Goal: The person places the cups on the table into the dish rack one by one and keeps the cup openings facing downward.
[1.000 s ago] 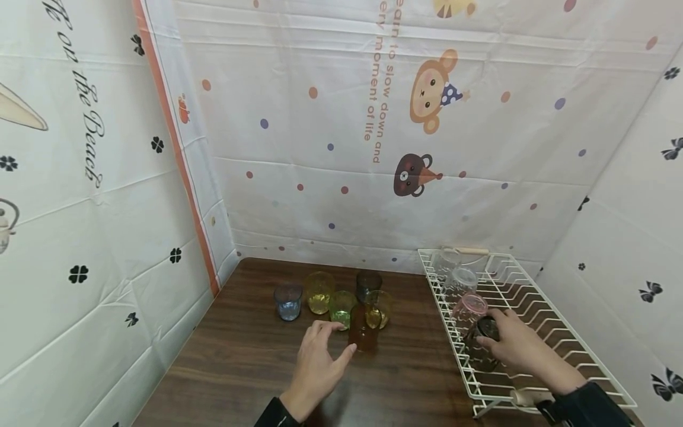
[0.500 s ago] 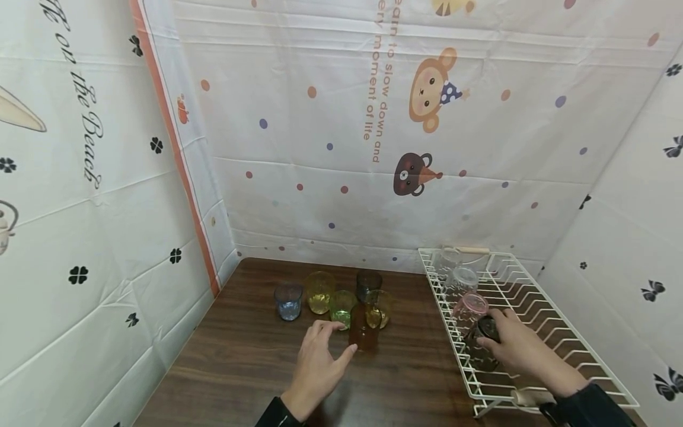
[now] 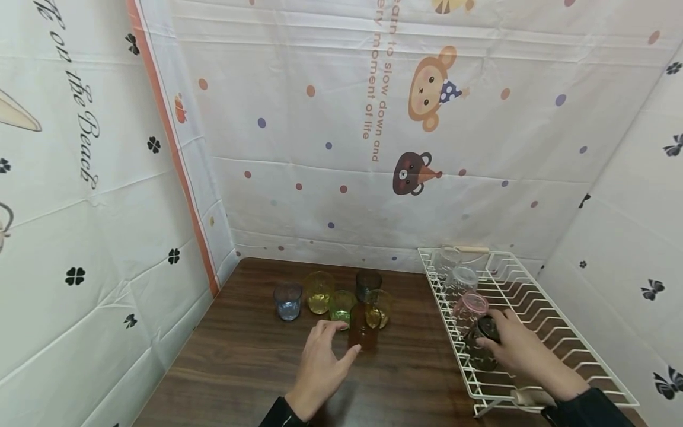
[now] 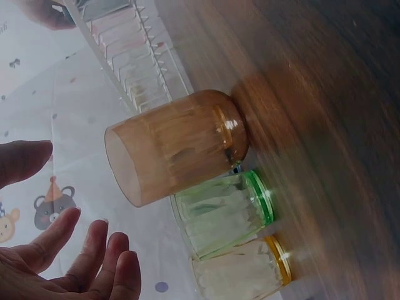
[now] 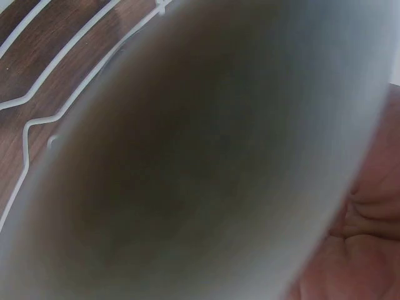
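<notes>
Left hand (image 3: 320, 367) was spread loose, fingers just short of the amber glass (image 3: 363, 334) standing near the middle of the bench (image 3: 240, 367), while the right hand (image 3: 514, 347) was curled round a dark glass (image 3: 482, 343) in the wire rack (image 3: 533, 308) along the bench's right edge. Honestly I'd wrap the amber one low around its side, since the green glass (image 3: 341, 306) and yellow glass (image 3: 380, 308) sat right behind it and would knock easily.

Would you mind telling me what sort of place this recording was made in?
Probably a staged dish-drying corner, not a real kitchen: cartoon-printed sheets curtain off a wooden table bearing coloured glasses and a white wire drying rack.
</notes>
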Available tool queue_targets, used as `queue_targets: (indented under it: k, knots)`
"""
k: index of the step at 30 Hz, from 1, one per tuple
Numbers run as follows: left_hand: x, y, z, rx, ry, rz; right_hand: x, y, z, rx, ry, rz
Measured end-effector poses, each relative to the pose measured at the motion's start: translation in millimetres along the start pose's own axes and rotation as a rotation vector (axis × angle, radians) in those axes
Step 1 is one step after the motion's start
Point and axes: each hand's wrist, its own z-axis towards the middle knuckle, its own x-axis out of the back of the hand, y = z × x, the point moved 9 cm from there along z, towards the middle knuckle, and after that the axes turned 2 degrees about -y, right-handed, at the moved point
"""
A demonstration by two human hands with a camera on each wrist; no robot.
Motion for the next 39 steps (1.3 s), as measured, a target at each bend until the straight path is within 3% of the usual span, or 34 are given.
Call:
queue_targets:
  k: [9, 15, 23, 27, 34, 39]
  knots:
    - [-3.7, -0.3, -0.1, 0.013, 0.007, -0.027, 0.4, 0.6, -2.4, 0.018, 0.018, -0.009]
    - [2.4, -1.1, 4.6, 0.005, 0.038, -0.021, 2.3, 2.1, -2.5, 0.031, 0.024, -0.045]
    - [6.4, -1.1, 10.7, 0.009, 0.023, -0.023, 19.8, -6.3, -7.8, 0.071, 0.08, -0.077]
    - [5.2, 3.7, 13.7, 0.007, 0.005, -0.028, 28.9, -18.8, -10.4, 0.106, 0.149, -0.048]
    - [-2.7, 17.3, 22.7, -0.039, 0.003, 0.002, 43.1, -48.2, -17.5, 0.247, 0.364, 0.03]
    - [-13.0, 24.9, 27.4, -0.075, -0.013, 0.068, 46.0, -66.0, -19.4, 0.285, 0.431, 0.076]
